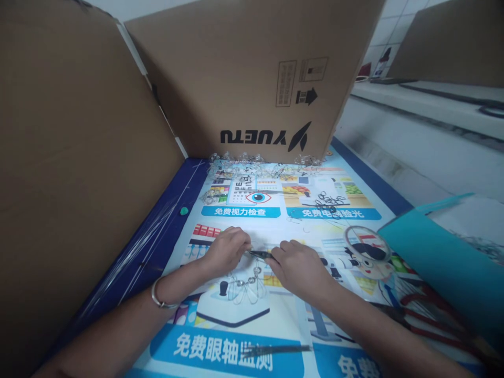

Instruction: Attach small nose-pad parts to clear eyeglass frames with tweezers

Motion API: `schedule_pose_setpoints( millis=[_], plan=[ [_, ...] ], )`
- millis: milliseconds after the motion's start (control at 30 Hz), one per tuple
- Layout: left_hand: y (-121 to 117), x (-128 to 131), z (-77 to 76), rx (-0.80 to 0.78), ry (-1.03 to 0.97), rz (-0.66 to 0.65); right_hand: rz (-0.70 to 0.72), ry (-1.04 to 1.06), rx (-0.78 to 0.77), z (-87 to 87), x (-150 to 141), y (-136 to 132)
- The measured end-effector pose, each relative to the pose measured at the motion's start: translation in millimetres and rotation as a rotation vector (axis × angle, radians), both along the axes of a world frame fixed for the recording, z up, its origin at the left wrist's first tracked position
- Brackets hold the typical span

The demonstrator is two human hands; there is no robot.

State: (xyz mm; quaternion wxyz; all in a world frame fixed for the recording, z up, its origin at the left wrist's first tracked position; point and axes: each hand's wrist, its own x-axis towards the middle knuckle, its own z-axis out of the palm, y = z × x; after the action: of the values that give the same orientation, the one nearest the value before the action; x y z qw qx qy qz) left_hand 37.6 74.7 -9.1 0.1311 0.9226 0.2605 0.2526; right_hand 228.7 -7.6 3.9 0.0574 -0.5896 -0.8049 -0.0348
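My left hand [227, 248] and my right hand [298, 265] meet over a printed poster mat [283, 325], both with fingers curled. Between them they hold a small dark slender tool or wire piece [260, 254]. Thin wire with small beads [246, 286] hangs or lies just below the hands on the mat. A silver bangle [158, 296] circles my left wrist.
Cardboard walls stand at the left [71, 157] and at the back [252, 73]. Clear beaded pieces [252, 160] lie along the back wall, small dark rings [331, 200] further right. A teal sheet [441, 252] and red-handled tools [429, 315] lie at the right. Dark wires [275, 349] rest near me.
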Motion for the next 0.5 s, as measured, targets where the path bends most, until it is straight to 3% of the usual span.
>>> schedule_pose_setpoints(
  millis=[500],
  plan=[
    [-0.5, 0.0, 1.6, -0.014, 0.013, 0.009, -0.007, 0.013, -0.042, 1.9, 0.3, 1.9]
  ],
)
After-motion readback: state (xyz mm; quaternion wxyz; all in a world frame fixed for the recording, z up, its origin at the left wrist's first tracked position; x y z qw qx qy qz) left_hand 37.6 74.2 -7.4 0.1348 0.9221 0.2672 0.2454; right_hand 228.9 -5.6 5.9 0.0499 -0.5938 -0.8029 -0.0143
